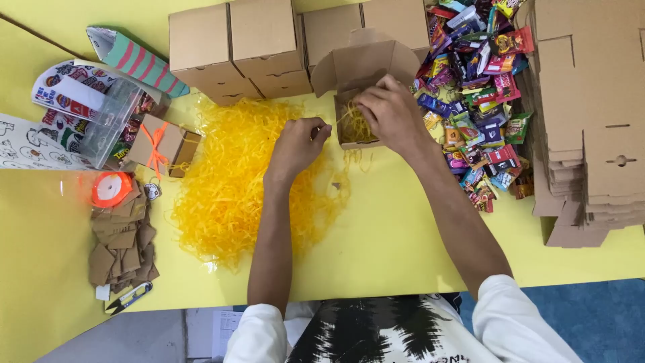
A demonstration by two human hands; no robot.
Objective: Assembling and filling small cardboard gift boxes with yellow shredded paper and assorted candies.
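A small open cardboard box [366,67] stands on the yellow table [403,249], its lid flap up and yellow shredded paper inside. My right hand [390,111] rests over the box's opening, fingers pressing into the shreds there. My left hand [297,144] hovers just left of the box, fingers pinched on a few yellow paper strands at the edge of a big loose pile of yellow shredded paper [248,181].
Closed cardboard boxes [235,47] line the back. A heap of wrapped candies [480,87] lies right of the open box, flat box blanks [591,121] further right. At left: a ribbon-tied box [161,144], orange ribbon spool [111,188], cardboard tags [121,249], small cutter [129,298], clear container [111,121].
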